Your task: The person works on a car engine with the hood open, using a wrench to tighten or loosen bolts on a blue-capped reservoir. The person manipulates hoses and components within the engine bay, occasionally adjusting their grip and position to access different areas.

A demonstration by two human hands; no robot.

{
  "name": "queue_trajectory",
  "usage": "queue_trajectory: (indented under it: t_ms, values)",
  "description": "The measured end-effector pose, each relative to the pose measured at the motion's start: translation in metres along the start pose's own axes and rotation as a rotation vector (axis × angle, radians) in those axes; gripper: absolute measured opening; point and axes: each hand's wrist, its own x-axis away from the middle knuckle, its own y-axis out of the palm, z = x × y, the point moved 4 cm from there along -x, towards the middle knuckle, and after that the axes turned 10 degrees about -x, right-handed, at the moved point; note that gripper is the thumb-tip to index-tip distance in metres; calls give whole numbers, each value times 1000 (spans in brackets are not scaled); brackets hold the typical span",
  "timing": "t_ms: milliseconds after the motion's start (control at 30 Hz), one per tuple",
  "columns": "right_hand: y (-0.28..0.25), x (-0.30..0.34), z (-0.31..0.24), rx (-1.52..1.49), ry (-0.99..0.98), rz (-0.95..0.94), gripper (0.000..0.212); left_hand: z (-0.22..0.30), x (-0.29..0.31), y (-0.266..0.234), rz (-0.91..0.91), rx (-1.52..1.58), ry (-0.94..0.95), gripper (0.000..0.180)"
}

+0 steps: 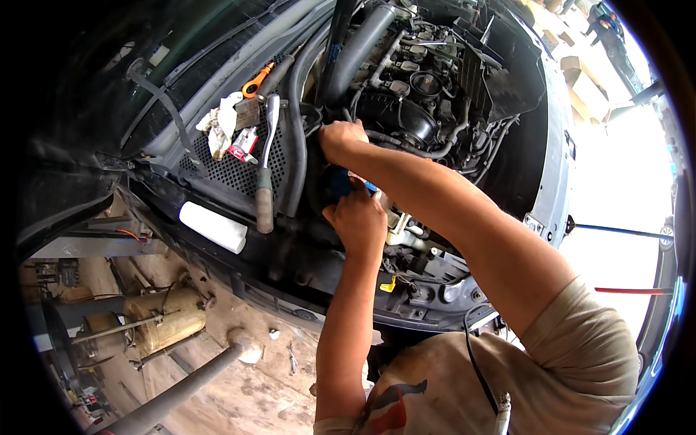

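Long-handled tool (265,174) is lying loose; a stray knock could be sending it sliding off. Blue part (342,183) is sitting below right hand (344,141), which is looking curled, grip hidden. Left hand (360,217) is overlapping that part; can't tell if pinching.

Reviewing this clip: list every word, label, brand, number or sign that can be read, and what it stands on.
None can be read clearly.
Red-and-white packet or tube: printed marks, too small to read.
Blue item by the left hand: pale marks, partly covered, unreadable.
Shirt: dark and red graphic, no legible letters.
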Motion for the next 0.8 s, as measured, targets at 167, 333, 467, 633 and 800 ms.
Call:
queue_trajectory:
  t_ms: [167,333,467,633,800]
  values:
    - [2,0,4,-60,-36,33,26,1,4,3,3,21,-4,56]
    - [2,-3,4,-84,-57,21,26,1,1,-1,82,-20,35,50]
    - [0,-3,4,-91,-51,-10,28,0,2,0,81,-18,24,50]
    - [-4,-4,5,-110,-43,-75,31,1,0,0,44,7,-3,50]
    - [-4,-3,4,-121,-36,-43,30,1,2,-4,60,17,8,48]
